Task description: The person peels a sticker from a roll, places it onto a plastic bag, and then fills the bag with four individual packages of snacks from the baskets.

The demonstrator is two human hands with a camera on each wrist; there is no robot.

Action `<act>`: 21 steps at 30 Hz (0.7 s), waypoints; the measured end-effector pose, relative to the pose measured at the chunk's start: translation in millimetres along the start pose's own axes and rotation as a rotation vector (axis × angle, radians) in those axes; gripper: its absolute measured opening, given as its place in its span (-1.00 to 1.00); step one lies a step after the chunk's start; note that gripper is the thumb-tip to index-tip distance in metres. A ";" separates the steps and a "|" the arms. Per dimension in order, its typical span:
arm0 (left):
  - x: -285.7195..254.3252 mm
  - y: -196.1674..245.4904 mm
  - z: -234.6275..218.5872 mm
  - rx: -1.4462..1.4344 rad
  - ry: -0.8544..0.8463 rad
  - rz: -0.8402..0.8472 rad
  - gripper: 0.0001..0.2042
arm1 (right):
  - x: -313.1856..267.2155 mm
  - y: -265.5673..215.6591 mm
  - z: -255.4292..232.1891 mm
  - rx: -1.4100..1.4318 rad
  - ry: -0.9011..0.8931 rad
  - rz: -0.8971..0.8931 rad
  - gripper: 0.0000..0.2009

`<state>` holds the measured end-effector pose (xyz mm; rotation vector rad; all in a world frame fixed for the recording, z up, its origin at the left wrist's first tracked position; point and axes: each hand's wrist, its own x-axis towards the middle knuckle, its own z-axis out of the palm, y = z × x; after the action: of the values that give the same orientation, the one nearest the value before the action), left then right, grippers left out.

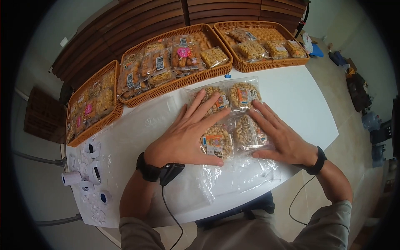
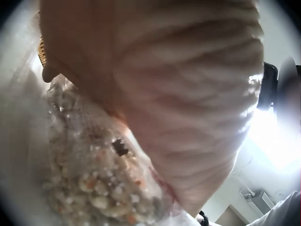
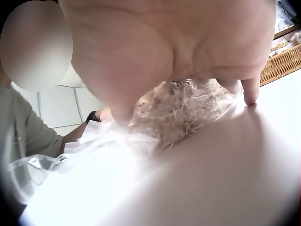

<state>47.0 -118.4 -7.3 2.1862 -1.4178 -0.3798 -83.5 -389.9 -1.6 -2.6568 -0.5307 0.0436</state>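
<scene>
Several clear packs of pale, nut-like snack pieces with colourful labels lie in two rows on the table, the front left pack (image 1: 214,143) nearest the left thumb. Clear plastic (image 1: 250,111) covers them. Spread nearly straight, the fingers of the left hand (image 1: 187,133) rest on the left packs. The right hand (image 1: 287,139) touches the right side of the group, thumb and fingers extended. In the left wrist view a snack pack (image 2: 101,188) shows beside the left palm (image 2: 183,94). Beneath the right palm (image 3: 164,42), the right wrist view shows crinkled plastic over a pack (image 3: 176,110).
Three wicker baskets with snack packs stand along the back and left: left (image 1: 116,104), middle (image 1: 175,85), right (image 1: 271,63). Flat clear plastic bags (image 1: 137,166) cover the left of the white table (image 1: 308,108). Label rolls (image 1: 71,178) and paper scraps lie at the left edge.
</scene>
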 end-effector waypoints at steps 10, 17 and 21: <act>-1.2 12.2 -5.6 0.066 -0.049 -0.069 0.08 | -9.3 10.6 0.0 0.129 0.020 -0.060 0.10; -21.9 37.1 -30.2 0.073 -0.111 -0.026 0.03 | -53.2 -4.6 -15.0 0.130 -0.063 -0.112 0.22; -29.8 43.9 -33.0 -0.016 -0.087 0.081 -0.15 | -74.7 -10.4 -2.4 0.002 -0.060 -0.191 -0.15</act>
<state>16.9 -97.4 43.2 2.1156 -1.5392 -0.4608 -156.1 -410.0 1.0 -2.5966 -0.8013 0.0663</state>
